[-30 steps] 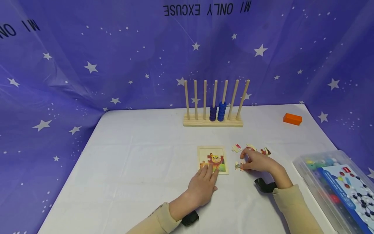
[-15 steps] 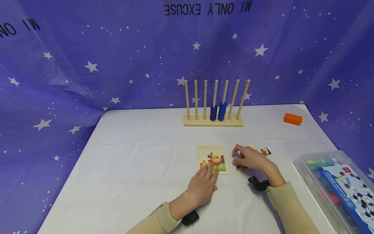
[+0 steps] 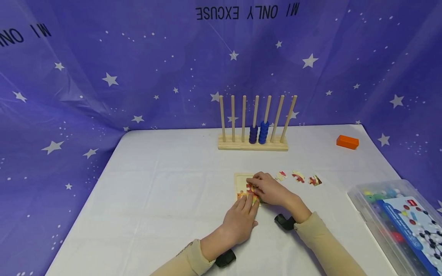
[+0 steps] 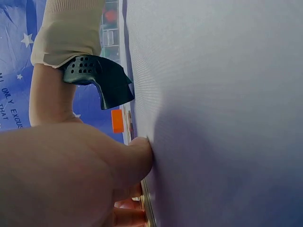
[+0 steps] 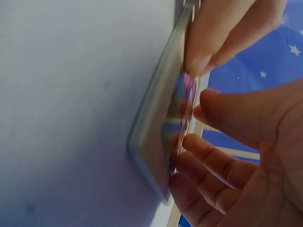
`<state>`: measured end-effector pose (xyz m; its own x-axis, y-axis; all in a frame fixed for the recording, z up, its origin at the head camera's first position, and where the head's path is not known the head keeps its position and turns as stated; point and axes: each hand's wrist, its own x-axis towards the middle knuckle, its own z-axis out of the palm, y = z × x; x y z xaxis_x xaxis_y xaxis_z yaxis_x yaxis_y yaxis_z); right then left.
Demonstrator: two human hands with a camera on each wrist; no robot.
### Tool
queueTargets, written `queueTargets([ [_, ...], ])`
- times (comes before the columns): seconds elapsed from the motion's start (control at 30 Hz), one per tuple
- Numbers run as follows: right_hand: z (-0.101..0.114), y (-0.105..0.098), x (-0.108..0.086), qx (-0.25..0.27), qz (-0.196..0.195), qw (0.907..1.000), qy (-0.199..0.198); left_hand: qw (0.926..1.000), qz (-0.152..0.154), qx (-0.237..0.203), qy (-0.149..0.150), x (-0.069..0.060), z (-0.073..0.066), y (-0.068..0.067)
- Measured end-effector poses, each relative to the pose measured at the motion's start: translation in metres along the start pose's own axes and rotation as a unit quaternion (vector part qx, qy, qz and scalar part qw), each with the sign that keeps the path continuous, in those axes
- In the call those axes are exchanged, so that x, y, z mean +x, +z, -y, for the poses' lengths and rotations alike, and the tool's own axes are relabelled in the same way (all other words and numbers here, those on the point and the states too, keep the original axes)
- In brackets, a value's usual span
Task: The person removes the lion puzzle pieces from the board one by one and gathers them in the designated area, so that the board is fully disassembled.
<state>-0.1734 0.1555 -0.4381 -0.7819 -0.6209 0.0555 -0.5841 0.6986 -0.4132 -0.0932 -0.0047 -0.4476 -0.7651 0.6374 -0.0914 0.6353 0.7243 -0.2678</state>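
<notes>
Wooden jigsaw tray point(image 3: 241, 182) sits on the white-covered table point(image 3: 172, 214), left hand point(image 3: 240, 220) laid straight-fingered over its near edge, probably to steady it. Right hand point(image 3: 271, 189) arches over it, thumb and fingertips narrowly apart, can't tell if pinching a piece; three loose jigsaw pieces point(image 3: 298, 176) lie just beside, likely for easy reach

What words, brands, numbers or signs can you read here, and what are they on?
"MI ONLY EXCUSE": starry purple backdrop, upside down in the head view; cut off where it repeats at far left.
"THAT": same backdrop, left wrist view.
Red logo and fine print on the clear plastic case: too small to read.
Left sleeve marks: too small to tell.
</notes>
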Motion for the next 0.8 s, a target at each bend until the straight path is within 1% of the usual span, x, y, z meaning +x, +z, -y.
queueTargets([
  [0.13,0.0017,0.0027,0.0001,-0.019,-0.012,0.9997,-0.012,1.0000,0.001,0.005,0.000,-0.0002,0.0003,-0.0003],
  [0.27,0.0018,0.0034,-0.0004,-0.019,-0.018,0.9995,-0.019,1.0000,-0.001,0.007,0.000,-0.0013,0.0007,-0.0014],
  [0.4,0.0017,0.0046,-0.0003,-0.017,-0.023,0.9995,-0.016,1.0000,-0.005,0.007,0.001,-0.0016,0.0005,-0.0013],
  [0.6,0.0011,0.0051,0.0000,0.002,-0.031,0.9995,-0.011,1.0000,-0.006,0.006,0.004,-0.0017,0.0002,-0.0012],
  [0.8,-0.0005,0.0037,0.0010,0.028,-0.028,0.9991,-0.013,0.9997,-0.016,0.017,0.010,-0.0012,0.0005,-0.0016],
])
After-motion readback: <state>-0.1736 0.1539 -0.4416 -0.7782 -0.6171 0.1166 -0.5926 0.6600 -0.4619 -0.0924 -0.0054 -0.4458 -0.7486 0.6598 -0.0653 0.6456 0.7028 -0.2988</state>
